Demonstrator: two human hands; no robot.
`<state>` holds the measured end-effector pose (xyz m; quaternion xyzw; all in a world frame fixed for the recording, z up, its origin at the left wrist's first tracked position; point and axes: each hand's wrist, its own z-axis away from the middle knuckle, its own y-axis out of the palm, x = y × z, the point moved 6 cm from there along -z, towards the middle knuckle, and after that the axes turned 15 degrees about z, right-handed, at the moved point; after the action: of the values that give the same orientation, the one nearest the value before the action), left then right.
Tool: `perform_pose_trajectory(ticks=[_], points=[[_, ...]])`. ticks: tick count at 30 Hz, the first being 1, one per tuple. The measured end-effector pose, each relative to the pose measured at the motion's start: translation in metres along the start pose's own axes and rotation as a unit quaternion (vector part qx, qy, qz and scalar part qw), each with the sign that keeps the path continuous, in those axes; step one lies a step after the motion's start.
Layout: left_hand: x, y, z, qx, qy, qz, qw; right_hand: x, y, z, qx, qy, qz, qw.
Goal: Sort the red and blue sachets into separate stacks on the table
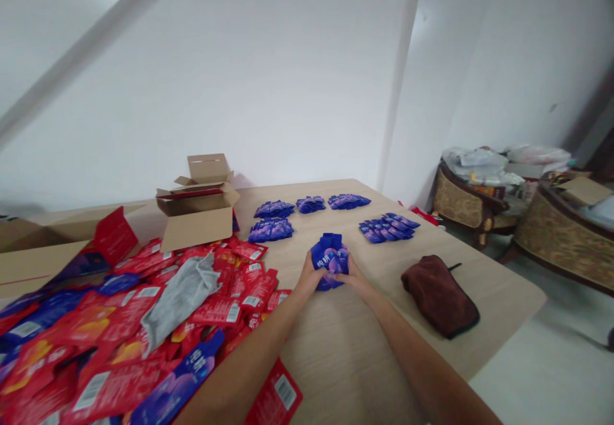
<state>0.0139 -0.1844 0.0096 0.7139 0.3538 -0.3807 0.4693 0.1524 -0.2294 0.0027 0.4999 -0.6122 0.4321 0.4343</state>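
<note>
Between my two hands, over the middle of the table, is a small bunch of blue-purple pouches (330,255) with white lettering. My left hand (311,276) grips its left side, and my right hand (354,274) grips its right side, thumbs meeting across the front. How many pouches are in the bunch I cannot tell. Beyond my hands lie overlapping rows of similar pouches: one row (270,229) at the left, another row (388,227) at the right, and several along the back. Left of my forearm spreads a heap of red pouches (215,310) with some blue ones mixed in.
A grey cloth (185,297) lies on the red heap. Open cardboard boxes (199,226) stand behind it, with another carton (38,265) at far left. A dark brown cloth bag (441,294) rests on the table's right side. Patterned armchairs (465,204) loaded with bags stand beyond.
</note>
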Motion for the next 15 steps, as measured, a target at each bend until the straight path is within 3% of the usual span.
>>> perform_pose_trajectory(ticks=[4,9,11,15], points=[[0.007,-0.006,0.005,-0.018,-0.05,0.04,0.998,-0.018,0.007,-0.003,-0.009,0.052,-0.043,0.998],[0.03,0.001,0.008,-0.027,-0.13,0.068,0.989,-0.018,0.008,-0.008,-0.075,0.048,0.04,0.995],[0.032,0.002,0.008,-0.026,-0.119,0.059,0.991,-0.015,0.007,-0.006,-0.082,0.034,0.075,0.993],[0.019,0.001,0.01,-0.014,-0.048,0.014,0.999,-0.009,0.014,0.0,-0.019,0.005,0.112,0.994]])
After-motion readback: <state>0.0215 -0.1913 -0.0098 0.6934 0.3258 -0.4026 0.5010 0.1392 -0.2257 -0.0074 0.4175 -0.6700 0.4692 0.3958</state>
